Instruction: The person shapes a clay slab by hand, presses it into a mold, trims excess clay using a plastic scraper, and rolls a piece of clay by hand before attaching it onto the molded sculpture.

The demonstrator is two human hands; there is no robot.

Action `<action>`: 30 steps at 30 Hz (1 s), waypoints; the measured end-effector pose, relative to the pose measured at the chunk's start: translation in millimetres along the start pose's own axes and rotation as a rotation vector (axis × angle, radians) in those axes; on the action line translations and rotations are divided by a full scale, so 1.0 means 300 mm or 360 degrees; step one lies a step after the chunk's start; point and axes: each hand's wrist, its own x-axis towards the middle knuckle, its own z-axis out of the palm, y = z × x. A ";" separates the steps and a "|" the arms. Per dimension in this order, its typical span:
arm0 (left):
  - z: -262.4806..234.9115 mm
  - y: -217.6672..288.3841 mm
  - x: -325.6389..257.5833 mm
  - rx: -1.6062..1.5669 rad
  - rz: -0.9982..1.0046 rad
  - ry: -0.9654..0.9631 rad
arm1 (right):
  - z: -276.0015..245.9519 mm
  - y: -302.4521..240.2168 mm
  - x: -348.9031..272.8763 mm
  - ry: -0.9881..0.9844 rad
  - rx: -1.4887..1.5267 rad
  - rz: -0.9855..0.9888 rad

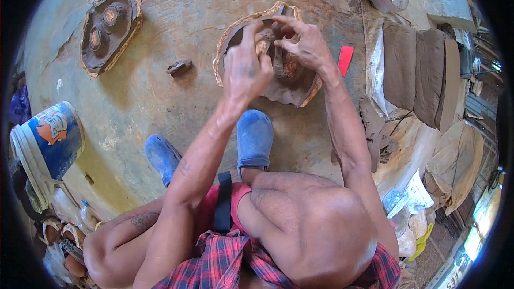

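Observation:
In front of my feet lies an open mold point(308, 96) with a rough tan rim, lined with dark brown clay point(284, 91). Both hands are at its upper middle. My left hand point(247, 72) is closed, its fingers bent down onto the clay near a pale knob point(261, 47). My right hand point(306, 45) comes from the other side, thumb and fingers curled round a bit of clay beside the left fingertips. The fingertips partly hide what they grip. A small dark clay lump point(179, 67) lies on the floor left of the mold.
A second clay-lined mold point(111, 32) lies at far left. A blue and white bucket point(56, 139) stands at left. Right of my mold are a red flat piece point(346, 60) and thick clay slabs point(399, 67) on sheeting. Blue clogs point(254, 136) are on my feet.

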 end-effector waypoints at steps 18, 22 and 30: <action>0.250 0.024 -0.197 -0.0494 -0.0436 -0.0420 | -0.023 0.063 0.037 -0.0057 -0.0100 0.0218; 0.204 0.050 -0.164 -0.0654 -0.0561 -0.0552 | -0.031 0.095 0.048 -0.0048 -0.0125 0.0248; 0.199 0.056 -0.143 -0.0666 -0.0614 -0.0608 | -0.014 0.119 0.064 0.0074 -0.0186 0.0159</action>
